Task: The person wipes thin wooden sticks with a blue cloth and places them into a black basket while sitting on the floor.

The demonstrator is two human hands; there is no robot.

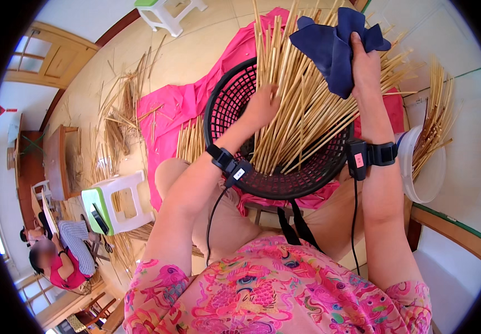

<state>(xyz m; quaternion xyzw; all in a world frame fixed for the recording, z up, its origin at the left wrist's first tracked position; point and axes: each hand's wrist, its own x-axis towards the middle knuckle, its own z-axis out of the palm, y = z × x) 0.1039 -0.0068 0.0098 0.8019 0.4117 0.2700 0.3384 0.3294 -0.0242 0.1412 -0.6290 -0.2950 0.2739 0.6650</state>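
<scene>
A black plastic mesh basket (240, 177) stands before me between my knees. Many long, pale straw-like stalks (290, 121) lean in it, fanning out past its far rim. My right hand (365, 62) grips a dark blue cloth (328, 46), raised over the far right part of the bundle. At the left edge of the same stalks is my left hand (263, 104), its fingers curled; whether a stalk is pinched in them is hidden.
Pink cloth (173, 100) lies beneath the basket. A clear plastic bucket (428, 179) with more stalks stands at right. On the left are a white-and-green stool (130, 200) bearing a black object, loose stalks (119, 125) on the floor and a seated person (63, 267).
</scene>
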